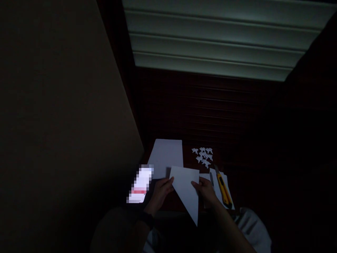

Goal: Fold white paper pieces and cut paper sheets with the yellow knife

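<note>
Head view: dim scene, both hands on one piece. The pointed sheet (187,186) is held between them over the near side of the bench (188,151), wide edge far, tip hanging past the near edge. Looks lifted; exact clearance can't be told. Fold or cut shape: can't tell either.

Left hand (161,191): pinched on the left edge, thumb on top, fingers curled under. Right hand (206,191): same pinch on the right edge, thumb lying over the face.

Around: plain sheet (165,154) far left, partly covered in view; small paper cut-outs (205,156) in a cluster far right; yellow knife (223,189) on loose papers (229,182) to the right, pen (211,178) beside it. Bright screen (140,182) left, content blurred out.

Handling, my judgement: light, even pinch both sides, so the sheet doesn't bow. Keep thumbs near the edges. Support the tip; it's the part likeliest to bend. Keep the right forearm off the knife. Light's poor, so check edges by the screen's glow.
</note>
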{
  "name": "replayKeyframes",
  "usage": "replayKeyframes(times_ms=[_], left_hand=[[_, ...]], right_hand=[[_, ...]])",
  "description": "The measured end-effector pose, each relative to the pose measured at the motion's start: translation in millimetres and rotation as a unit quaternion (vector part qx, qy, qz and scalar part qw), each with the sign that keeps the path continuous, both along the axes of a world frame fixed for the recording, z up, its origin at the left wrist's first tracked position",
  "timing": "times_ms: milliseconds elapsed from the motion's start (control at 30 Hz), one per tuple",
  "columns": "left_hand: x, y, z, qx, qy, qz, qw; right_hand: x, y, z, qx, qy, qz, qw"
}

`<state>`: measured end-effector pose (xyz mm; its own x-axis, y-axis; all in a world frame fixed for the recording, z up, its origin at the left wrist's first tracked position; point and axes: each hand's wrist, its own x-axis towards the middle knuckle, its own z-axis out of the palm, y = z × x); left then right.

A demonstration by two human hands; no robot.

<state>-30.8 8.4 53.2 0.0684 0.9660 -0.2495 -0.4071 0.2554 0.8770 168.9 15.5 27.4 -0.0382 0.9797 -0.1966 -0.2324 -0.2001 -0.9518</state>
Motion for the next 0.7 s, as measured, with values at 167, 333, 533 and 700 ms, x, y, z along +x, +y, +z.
replayKeyframes(times_ms=[167, 333, 533, 700], left_hand=[[-4.0, 2.4, -0.4, -0.007, 0.010, -0.040, 0.999], [-8.7, 1.4, -2.7, 0.015, 0.030, -0.093, 0.995], [-11.1, 2.4, -5.4, 0.025, 0.079, -0.159, 0.984], [-12.4, 5.8, -8.1, 0.035, 0.106, -0.212, 0.971]], right_hand=[[4.7, 0.2, -1.5, -0.002, 0.009, 0.007, 1.000], [18.8, -4.3, 3.2, -0.033, -0.023, 0.103, 0.994], [40.9, -5.0, 8.4, -0.029, -0.079, 0.150, 0.985], [41.1, -6.4, 11.2, -0.034, -0.070, 0.150, 0.986]])
